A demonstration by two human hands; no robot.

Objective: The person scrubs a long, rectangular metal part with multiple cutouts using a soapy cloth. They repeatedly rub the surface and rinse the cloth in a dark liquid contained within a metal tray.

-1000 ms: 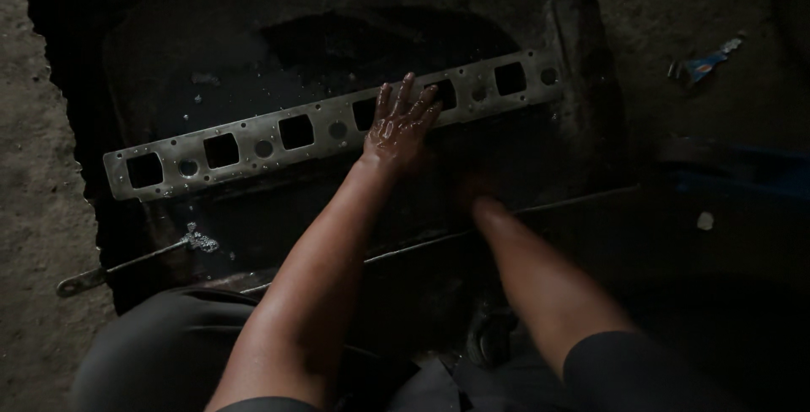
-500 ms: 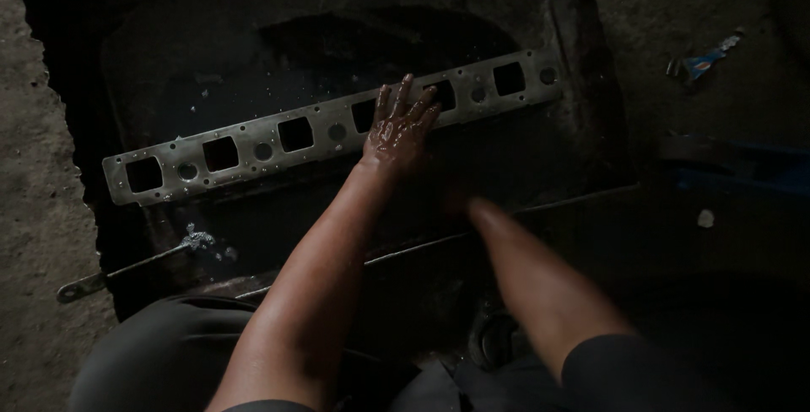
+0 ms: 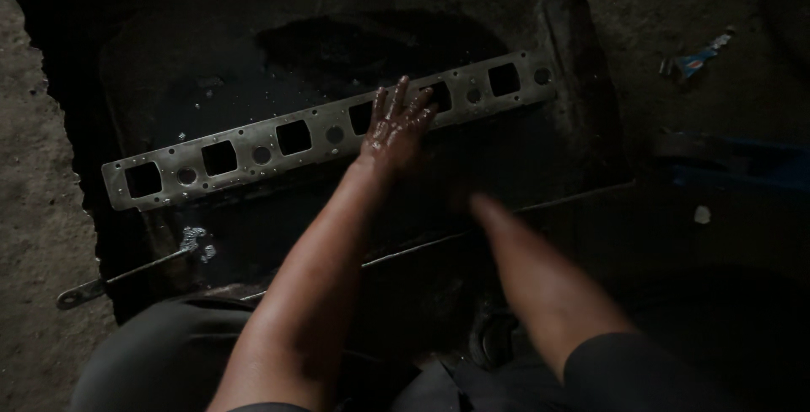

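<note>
One oily left hand (image 3: 395, 125), fingers spread flat, stays pressed on the long metal gasket (image 3: 278, 140) lying across the dark tray (image 3: 582, 125); at five o'clock, your right hand (image 3: 472, 203) has slid back, its grip hidden in shadow.

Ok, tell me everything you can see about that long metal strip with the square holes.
The long metal strip is a flat, dull grey plate, like a gasket, with a row of square openings and smaller round holes between them. It looks wet, speckled with shiny droplets. It lies flat and slanted, its right end higher in the view, in a dark tray of black liquid. The left hand, wet and glistening, presses on it with spread fingers. The right hand is lost in shadow.
</note>
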